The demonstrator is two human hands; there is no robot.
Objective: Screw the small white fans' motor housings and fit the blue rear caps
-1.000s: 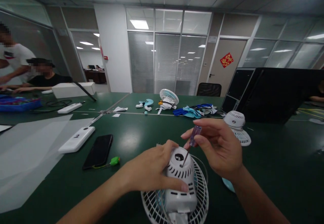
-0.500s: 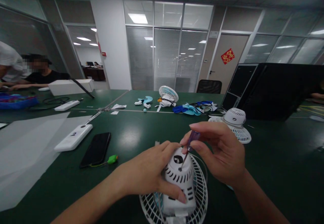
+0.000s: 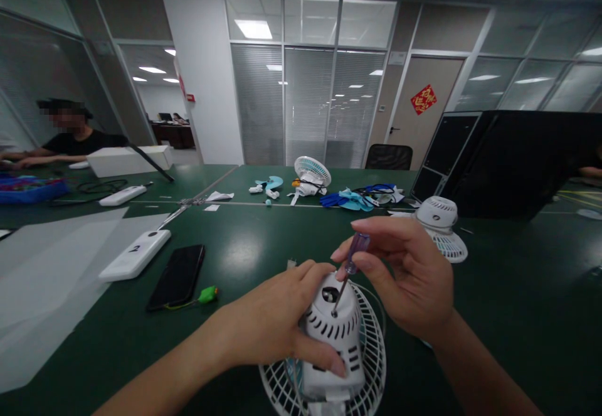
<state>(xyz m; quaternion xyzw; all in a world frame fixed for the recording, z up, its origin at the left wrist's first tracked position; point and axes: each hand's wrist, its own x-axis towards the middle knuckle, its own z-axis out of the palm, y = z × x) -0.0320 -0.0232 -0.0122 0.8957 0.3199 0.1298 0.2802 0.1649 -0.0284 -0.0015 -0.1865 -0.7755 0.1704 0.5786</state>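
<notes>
A white fan (image 3: 335,334) lies face down on the green table, its round grille under the motor housing. My left hand (image 3: 282,322) is wrapped round the housing, thumb across its near side and fingers at its top. Between the thumb and fingertips of my right hand (image 3: 407,278) is a screwdriver with a clear purple handle (image 3: 358,251). The screwdriver slants down, and its tip sits at a small screw hole in the housing, just below a larger round opening.
A black phone (image 3: 177,276) with a green tag and a white power strip (image 3: 136,256) lie left. Behind stand another fan (image 3: 311,177), blue blades and gloves (image 3: 355,199). A third fan (image 3: 437,215) and a black case (image 3: 512,165) are right. A person (image 3: 70,133) sits far left.
The view has shifted slightly. My right fingers have changed position a little on the screwdriver handle. The standing person in white at the far left has moved mostly out of view.
</notes>
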